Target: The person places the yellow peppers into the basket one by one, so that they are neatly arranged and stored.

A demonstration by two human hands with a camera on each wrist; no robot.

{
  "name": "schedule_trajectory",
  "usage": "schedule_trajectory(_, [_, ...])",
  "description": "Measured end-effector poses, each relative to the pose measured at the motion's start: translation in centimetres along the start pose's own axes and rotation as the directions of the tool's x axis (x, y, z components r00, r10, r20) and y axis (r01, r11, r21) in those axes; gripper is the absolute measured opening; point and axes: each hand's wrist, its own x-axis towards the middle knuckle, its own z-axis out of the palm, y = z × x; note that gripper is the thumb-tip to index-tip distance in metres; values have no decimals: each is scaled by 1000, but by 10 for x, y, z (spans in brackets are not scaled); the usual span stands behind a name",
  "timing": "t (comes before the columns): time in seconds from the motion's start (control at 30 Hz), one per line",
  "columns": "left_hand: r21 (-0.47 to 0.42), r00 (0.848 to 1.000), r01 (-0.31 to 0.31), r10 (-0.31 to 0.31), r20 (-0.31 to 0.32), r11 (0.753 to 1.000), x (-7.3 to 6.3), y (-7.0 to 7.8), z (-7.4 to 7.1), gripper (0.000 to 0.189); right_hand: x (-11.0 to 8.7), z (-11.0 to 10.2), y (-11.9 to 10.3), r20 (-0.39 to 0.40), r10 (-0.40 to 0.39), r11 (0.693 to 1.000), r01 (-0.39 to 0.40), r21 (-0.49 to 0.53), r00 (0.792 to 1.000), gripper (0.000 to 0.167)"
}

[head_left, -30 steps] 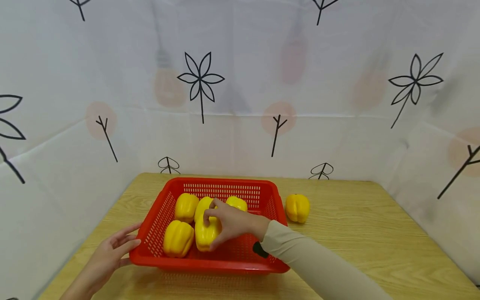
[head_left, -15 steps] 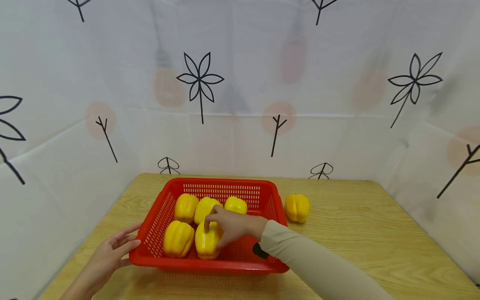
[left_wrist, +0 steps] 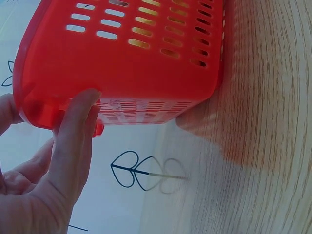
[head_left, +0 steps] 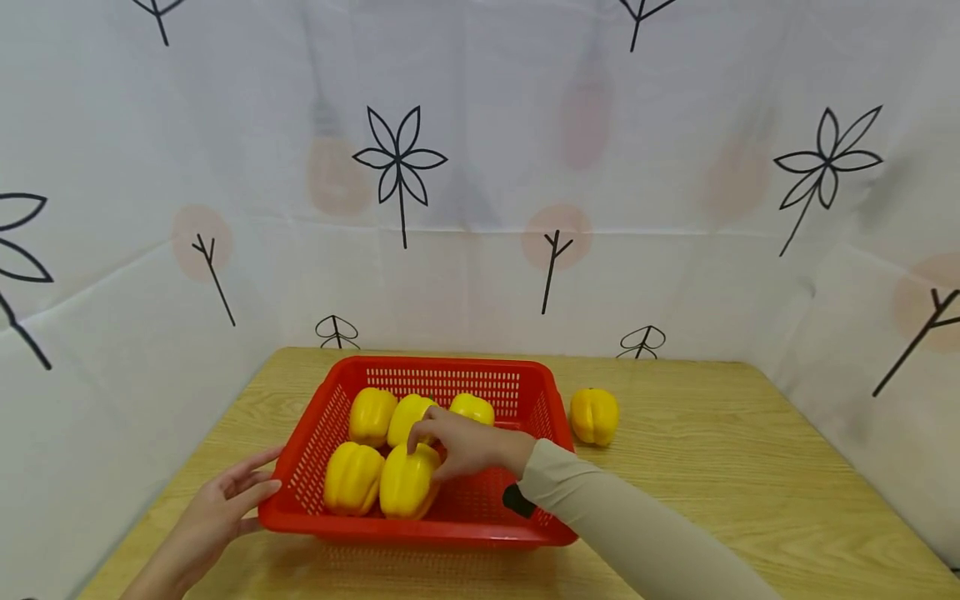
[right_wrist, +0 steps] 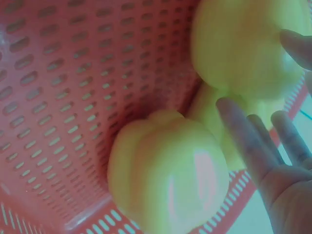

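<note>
In the head view, a red plastic basket (head_left: 420,529) holds several yellow bell peppers. My left hand (head_left: 217,508) grips its left front corner, thumb at the rim (left_wrist: 22,73) and fingers against the outer wall. My right hand (head_left: 465,442) reaches into the basket over the front-middle bell pepper (head_left: 403,492). Its fingertips touch or hover at that pepper's top and right side; the fingers look spread in the right wrist view. Left of it lies another bell pepper (head_left: 352,479). Behind are a back-left pepper (head_left: 371,415), a middle one (head_left: 407,417) partly hidden by my hand, and a right one (head_left: 474,406).
One more yellow bell pepper (head_left: 595,417) stands on the wooden table (head_left: 720,450), just right of the basket. A white printed cloth (head_left: 480,275) hangs behind and along both sides. A dark patch (head_left: 517,500) shows beside my right wrist, over the basket.
The front-middle bell pepper first came lower and nearer, then shifted left and tilted, up against the front-left one. My right thumb has drawn back slightly. My left hand has stayed at the corner.
</note>
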Motion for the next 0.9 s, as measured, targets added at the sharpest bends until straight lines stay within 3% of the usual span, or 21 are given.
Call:
schedule_trajectory(0.2, [-5, 1000, -3, 3, -2, 1000, -1, -1, -1, 48, -7, -11, -2, -87, 3, 998, 3, 66, 996, 28])
schedule_trajectory(0.37, [3, 1000, 0, 0, -4, 1000, 0, -1, 0, 56, -15, -22, -6, -187, -7, 986, 37, 160, 982, 29])
schedule_trajectory(0.67, [13, 1000, 0, 0, -14, 1000, 0, 0, 2, 59, -32, -41, -12, -358, -49, 970, 129, 204, 932, 29])
schedule_trajectory(0.9, [13, 1000, 7, -7, -15, 1000, 1, -1, 1, 59, -46, -53, -14, -452, -33, 967, 142, 209, 891, 25])
